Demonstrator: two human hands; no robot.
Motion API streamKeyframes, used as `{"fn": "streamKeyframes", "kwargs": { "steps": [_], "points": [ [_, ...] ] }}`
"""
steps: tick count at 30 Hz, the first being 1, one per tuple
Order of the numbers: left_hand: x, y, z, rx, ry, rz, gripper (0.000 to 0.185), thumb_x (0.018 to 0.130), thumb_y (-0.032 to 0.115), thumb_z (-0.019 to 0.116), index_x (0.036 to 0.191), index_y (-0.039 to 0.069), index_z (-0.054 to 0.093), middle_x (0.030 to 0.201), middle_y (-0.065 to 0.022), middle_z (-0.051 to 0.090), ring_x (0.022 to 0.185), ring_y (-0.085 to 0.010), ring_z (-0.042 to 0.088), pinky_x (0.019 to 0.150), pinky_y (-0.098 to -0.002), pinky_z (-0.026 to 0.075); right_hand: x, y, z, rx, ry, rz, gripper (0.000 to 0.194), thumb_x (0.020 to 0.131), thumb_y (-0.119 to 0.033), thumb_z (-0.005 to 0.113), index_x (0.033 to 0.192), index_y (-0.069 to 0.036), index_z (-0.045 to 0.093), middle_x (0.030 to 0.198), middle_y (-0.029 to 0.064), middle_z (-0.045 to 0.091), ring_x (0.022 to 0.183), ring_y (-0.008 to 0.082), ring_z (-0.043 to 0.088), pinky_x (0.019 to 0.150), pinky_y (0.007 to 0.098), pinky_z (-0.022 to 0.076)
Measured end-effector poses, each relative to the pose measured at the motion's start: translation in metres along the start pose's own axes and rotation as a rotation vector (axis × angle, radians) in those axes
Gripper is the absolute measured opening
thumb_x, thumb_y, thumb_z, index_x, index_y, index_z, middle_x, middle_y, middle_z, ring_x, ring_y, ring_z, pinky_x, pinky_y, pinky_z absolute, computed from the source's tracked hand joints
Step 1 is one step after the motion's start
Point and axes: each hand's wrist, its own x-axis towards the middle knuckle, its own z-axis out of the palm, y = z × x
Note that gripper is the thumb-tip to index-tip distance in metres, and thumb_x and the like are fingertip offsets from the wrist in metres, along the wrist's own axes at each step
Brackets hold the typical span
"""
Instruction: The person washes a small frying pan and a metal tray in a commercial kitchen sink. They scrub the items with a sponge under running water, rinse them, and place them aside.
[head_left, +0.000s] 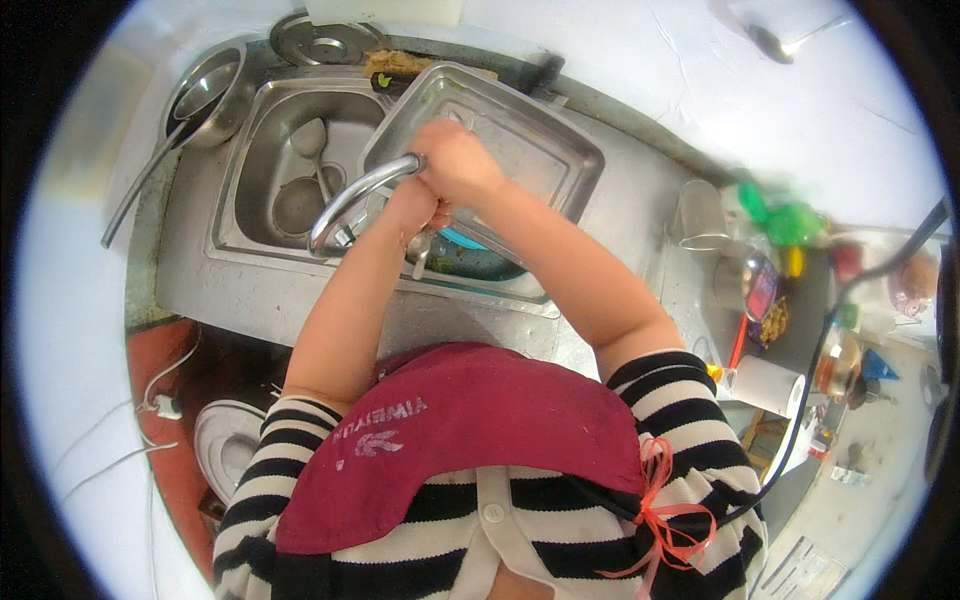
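Observation:
My right hand (457, 161) is curled in a fist at the tip of the chrome faucet spout (360, 191). Just below and left of it, my left hand (415, 206) is bent inward, and the two hands touch. Their fingers are mostly hidden, so I cannot tell whether they hold something. Under the hands, a rectangular stainless steel tray (536, 161) lies tilted across the right sink basin. It is wet inside, with green bits near its far corner. A metal handle (421, 262) shows below my left hand. Part of a blue rim (461, 238) shows in the basin (487, 262) behind it.
In the left sink basin (259, 157) lie a spatula (309, 139) and a round strainer (296, 206). A metal bowl with a ladle (206, 94) stands at far left, a pot lid (326, 41) behind. At right are a clear cup (701, 215), a phone (761, 289) and a paper roll (769, 386).

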Motion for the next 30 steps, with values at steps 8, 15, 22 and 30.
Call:
{"fn": "streamKeyframes", "kwargs": {
  "steps": [8,15,22,30],
  "points": [
    [0.015,-0.016,0.011,0.138,0.166,0.099,0.024,0.098,0.020,0.050,0.077,0.009,0.049,0.062,-0.0003,0.045,0.049,-0.0111,0.038,0.043,-0.0272,0.027,-0.001,-0.010,0.012,-0.497,0.043,0.156,0.011,0.077,-0.013,0.062,0.078,-0.005,0.069,0.088,0.0129,0.067,0.088,0.0325,0.063,0.077,0.0443,0.0512],
    [0.047,-0.007,-0.013,-0.282,0.089,0.243,0.028,0.099,0.028,0.049,0.084,0.007,0.058,0.070,-0.0032,0.059,0.065,-0.0182,0.059,0.055,-0.0313,0.047,-0.006,-0.016,-0.032,0.482,0.517,0.924,0.026,0.075,-0.028,0.077,0.080,-0.003,0.071,0.076,0.0129,0.068,0.073,0.0278,0.067,0.070,0.0365,0.0532],
    [0.097,-0.001,-0.005,-0.914,0.077,0.151,0.013,0.099,0.016,0.052,0.104,0.005,0.054,0.082,-0.0087,0.059,0.081,-0.0216,0.063,0.088,-0.0451,0.055,-0.037,-0.023,-0.004,0.120,0.275,0.386,0.016,0.075,-0.017,0.073,0.075,-0.003,0.065,0.085,0.0138,0.062,0.087,0.0335,0.059,0.078,0.0402,0.0495],
    [0.094,0.002,0.005,-0.715,0.351,0.308,0.019,0.103,0.024,0.047,0.111,0.007,0.048,0.069,-0.0016,0.044,0.063,-0.0163,0.047,0.070,-0.0354,0.051,-0.074,-0.019,-0.032,0.106,0.408,0.514,0.010,0.070,-0.010,0.069,0.068,-0.005,0.061,0.082,0.0110,0.061,0.084,0.0333,0.059,0.078,0.0419,0.0493]
  ]
}}
